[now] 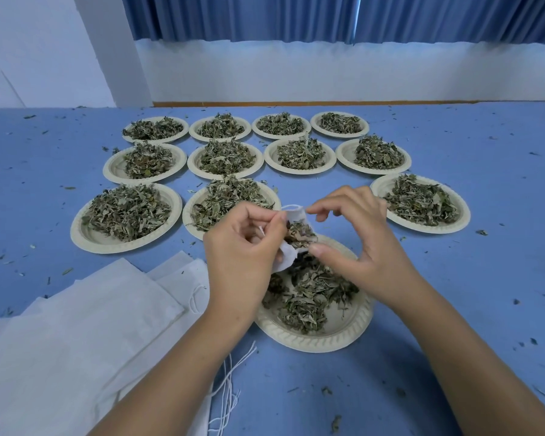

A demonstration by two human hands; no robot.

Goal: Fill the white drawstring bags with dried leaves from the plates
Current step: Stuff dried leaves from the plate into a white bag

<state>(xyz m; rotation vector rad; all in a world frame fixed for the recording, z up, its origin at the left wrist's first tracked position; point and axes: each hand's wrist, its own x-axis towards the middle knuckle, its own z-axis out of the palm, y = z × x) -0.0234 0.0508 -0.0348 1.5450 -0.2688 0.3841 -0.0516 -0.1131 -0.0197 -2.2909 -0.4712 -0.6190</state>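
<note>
Blue table (453, 294), leaf crumbs scattered. Your left hand (243, 247) grips the thin white mesh bag (288, 253); right hand (359, 243) pinches crinkly dried leaves (299, 234) at its mouth, above the ridged plate (343, 335).

Blue curtains (265, 17) hang above a white wall (328, 73) behind a blue table (485, 278).

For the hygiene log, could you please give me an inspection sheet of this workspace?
Surface: blue table, strewn with leaf crumbs.
Job's things: twelve plates heaped with dried leaves; white drawstring bag, partly filled, over the nearest plate; stack of empty bags on the left.
Clutter: loose white strings beside the stack.
Hands: left hand grips the bag; right hand pinches its mouth.
Cables: nothing seen.
Surroundings: blue curtains, white wall.
</note>
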